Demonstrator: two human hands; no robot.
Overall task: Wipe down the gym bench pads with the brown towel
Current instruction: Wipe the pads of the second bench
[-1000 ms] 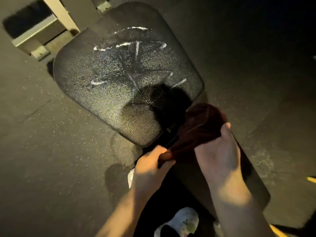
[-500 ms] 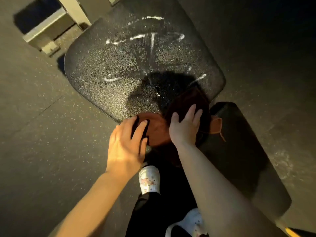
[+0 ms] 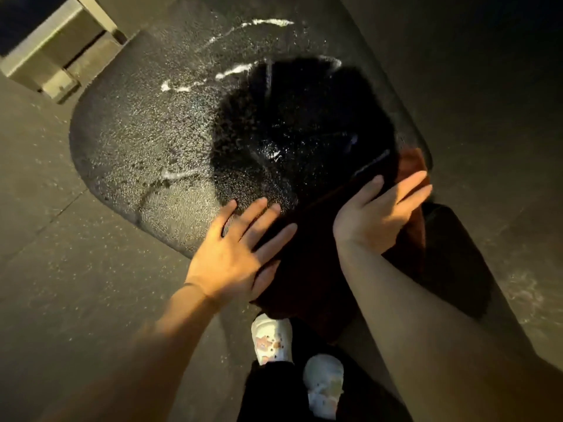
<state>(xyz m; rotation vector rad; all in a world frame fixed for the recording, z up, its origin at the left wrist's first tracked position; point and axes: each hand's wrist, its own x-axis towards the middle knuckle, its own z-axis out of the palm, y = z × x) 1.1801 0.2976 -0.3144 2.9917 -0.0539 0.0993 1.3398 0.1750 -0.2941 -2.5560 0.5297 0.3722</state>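
The large black bench pad [image 3: 146, 141] fills the upper middle of the view, its textured skin beaded with droplets and streaked with white foam lines [image 3: 234, 70] near its far end and one more streak toward the near left. A deep shadow covers the pad's right half, so detail there is hard to read. A second, narrower pad [image 3: 457, 263] runs off toward the lower right, dark and dry-looking where it shows.

The brown towel [image 3: 411, 169] lies spread over the near right corner of the large pad and drapes down across the gap between the two pads; most of it sits in shadow, with a rust-coloured edge catching light at the right. The left hand [image 3: 234, 251] lies flat with fingers straight and spread, fingertips on the wet pad and the palm's inner edge on the towel. The right hand [image 3: 374, 211] presses on the towel with fingers extended, gripping nothing.

Below, the floor [image 3: 61, 284] is dark speckled rubber with a seam line at the left. A pale metal frame [image 3: 45, 53] stands at the upper left. Two white patterned shoes [image 3: 271, 339] and dark trouser legs show at the bottom.
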